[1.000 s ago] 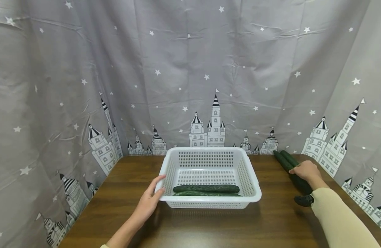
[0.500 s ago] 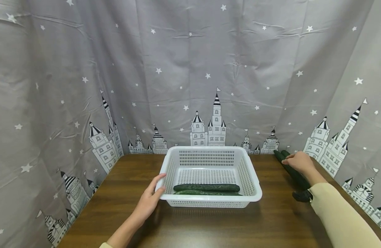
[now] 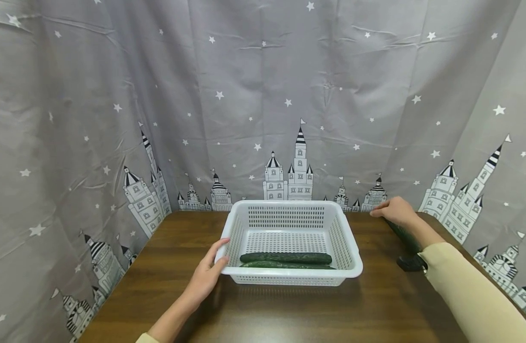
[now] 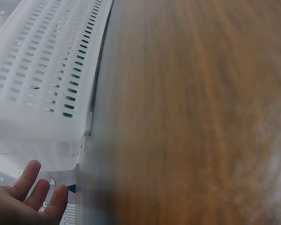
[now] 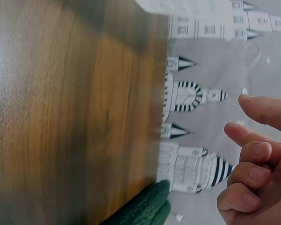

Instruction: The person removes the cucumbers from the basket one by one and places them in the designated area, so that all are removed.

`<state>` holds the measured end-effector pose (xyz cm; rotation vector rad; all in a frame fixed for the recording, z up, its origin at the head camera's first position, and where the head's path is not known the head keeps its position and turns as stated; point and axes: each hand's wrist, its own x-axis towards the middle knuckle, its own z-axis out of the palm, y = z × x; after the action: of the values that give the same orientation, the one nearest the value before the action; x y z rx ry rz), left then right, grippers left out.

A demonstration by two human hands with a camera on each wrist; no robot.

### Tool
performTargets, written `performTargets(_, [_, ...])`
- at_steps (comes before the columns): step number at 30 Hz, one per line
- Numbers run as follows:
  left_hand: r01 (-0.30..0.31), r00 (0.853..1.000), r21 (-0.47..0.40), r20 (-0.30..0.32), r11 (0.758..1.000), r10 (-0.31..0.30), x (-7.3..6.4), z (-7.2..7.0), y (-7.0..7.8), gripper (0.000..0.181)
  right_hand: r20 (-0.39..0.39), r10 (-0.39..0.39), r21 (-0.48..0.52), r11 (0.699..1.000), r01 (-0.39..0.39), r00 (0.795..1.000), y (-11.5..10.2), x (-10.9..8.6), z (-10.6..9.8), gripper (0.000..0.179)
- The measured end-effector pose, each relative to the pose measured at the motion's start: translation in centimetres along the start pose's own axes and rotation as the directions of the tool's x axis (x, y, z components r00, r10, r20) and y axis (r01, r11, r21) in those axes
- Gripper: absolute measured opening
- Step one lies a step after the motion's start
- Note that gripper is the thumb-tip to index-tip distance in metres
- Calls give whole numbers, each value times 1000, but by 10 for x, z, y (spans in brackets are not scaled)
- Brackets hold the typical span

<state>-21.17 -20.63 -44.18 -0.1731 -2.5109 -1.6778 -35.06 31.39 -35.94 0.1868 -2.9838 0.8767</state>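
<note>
A white perforated plastic basket (image 3: 352, 271) stands mid-table with two dark green cucumbers (image 3: 286, 258) lying lengthwise along its near side. My left hand (image 3: 204, 276) rests thumb and index finger on the basket's left rim; in the left wrist view its other fingers (image 4: 37, 192) extend loosely beside the basket. At the table's far right, my right hand (image 3: 397, 211) hovers over more cucumbers (image 3: 401, 236), partly hiding them. Two cucumber tips (image 5: 145, 206) lie side by side in the right wrist view. That hand's fingers are loosely bent, with nothing between them.
A brown wooden table (image 3: 168, 257) carries everything. Its back edge meets a grey curtain (image 3: 228, 124) printed with stars and castles, which also runs along both sides. A black device (image 3: 410, 263) sits on the right wrist.
My right hand has slid away from me along the cucumbers on the right and come up off them, toward the back edge. The left hand stays at the basket rim.
</note>
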Motion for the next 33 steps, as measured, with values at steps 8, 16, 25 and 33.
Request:
performTargets(8, [-2, 1000, 7, -4, 1000, 2, 1, -1, 1, 46, 62, -49, 45, 998, 46, 997, -31, 1, 1, 44])
performTargets(16, [-8, 1000, 6, -10, 1000, 8, 0, 0, -1, 46, 112, -105, 108, 990, 93, 988, -52, 7, 8, 38])
performTargets(25, [-21, 1000, -7, -11, 1000, 20, 0, 1, -2, 47, 144, -125, 143, 984, 105, 982, -83, 13, 18, 37])
performTargets(33, [-16, 1000, 7, -15, 1000, 16, 1, 1, -1, 46, 221, -110, 174, 982, 72, 969, -118, 16, 33, 37])
